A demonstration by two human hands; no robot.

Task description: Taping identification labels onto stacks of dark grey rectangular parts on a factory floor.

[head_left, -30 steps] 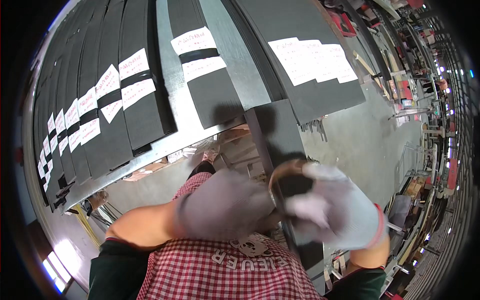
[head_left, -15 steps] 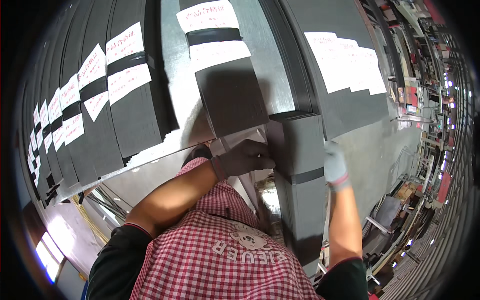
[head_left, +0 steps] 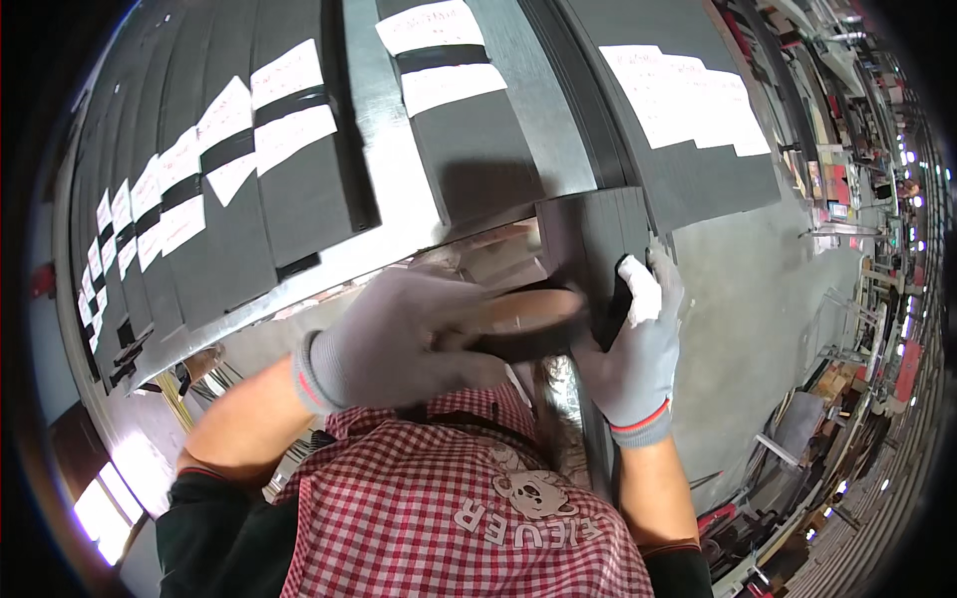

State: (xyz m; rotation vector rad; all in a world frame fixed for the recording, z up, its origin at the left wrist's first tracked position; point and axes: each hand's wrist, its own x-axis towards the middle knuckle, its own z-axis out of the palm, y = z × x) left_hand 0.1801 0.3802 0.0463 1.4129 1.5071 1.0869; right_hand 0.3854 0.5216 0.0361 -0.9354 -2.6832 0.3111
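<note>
A long bundle of dark grey strips (head_left: 598,219) runs from the metal table toward my body. My left hand (head_left: 389,339), in a grey glove, is closed on a roll of black tape (head_left: 528,317) just left of the bundle. The roll is blurred, and its brown inner core shows. My right hand (head_left: 638,349), also gloved, wraps round the bundle's right side, thumb on the near face. White material covers one of its fingertips. My hands and the roll hide the bundle's middle.
On the metal table (head_left: 384,130) lie several dark bundles (head_left: 309,189) with white labels under black tape. Another labelled dark stack (head_left: 718,189) sits at the right. A grey floor (head_left: 748,269) stretches beyond, with racks and clutter (head_left: 807,419) at far right.
My left hand has moved left and nearer, and the tape roll now shows in it. My right hand has shifted from beside the bundle onto it. The view has tilted slightly.
</note>
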